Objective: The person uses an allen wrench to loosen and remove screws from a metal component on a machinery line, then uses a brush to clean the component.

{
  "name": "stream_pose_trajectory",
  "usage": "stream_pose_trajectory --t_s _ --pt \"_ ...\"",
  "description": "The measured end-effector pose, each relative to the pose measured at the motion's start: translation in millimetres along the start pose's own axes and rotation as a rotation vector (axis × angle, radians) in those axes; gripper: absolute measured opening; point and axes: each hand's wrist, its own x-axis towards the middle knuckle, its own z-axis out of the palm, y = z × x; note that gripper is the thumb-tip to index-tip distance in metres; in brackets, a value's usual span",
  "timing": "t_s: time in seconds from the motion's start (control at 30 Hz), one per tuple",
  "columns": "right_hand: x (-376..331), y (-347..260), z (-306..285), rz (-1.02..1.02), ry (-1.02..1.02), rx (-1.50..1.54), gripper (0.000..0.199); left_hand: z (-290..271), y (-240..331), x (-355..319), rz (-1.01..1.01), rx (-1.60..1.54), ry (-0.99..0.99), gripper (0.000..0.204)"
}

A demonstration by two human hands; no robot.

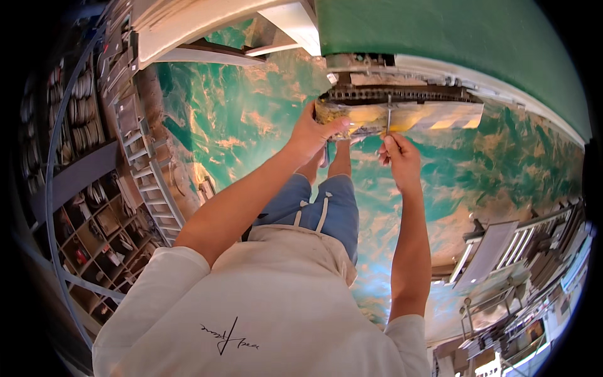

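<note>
My left hand (317,131) is closed around the left end of a worn yellow guard (364,115) with dark diagonal stripes, its thumb on the near face. Directly behind the guard's upper edge runs a dark metal chain (408,95) along the machine. My right hand (402,157) pinches the lower end of a thin metal rod (389,116), which stands upright across the guard's front face. The rod's upper end reaches toward the chain; its exact kind cannot be made out. Some right-hand fingers are curled and partly hidden.
A machine with a green top (440,31) overhangs the far right. Green, worn floor (220,119) lies below. Compartment shelving (100,232) and a ladder-like frame (147,179) stand at the left, with racks (515,251) at the right.
</note>
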Motion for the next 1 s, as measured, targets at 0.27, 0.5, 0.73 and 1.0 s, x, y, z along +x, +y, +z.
stream_pose_trajectory --t_s 0.27,0.5,0.73,1.0 --pt "5 16 4 -0.013 -0.009 0.006 0.027 -20 -24 16 0.035 0.041 -0.1 0.09" --pt "11 39 15 -0.011 -0.014 0.125 0.024 -29 -30 20 -0.05 0.093 -0.115 0.083" --pt "18 49 19 -0.004 0.009 0.087 0.025 -43 -51 29 0.008 0.145 -0.062 0.075" --pt "12 57 27 -0.016 0.1 0.057 0.024 -53 -53 33 -0.073 0.202 -0.052 0.086"
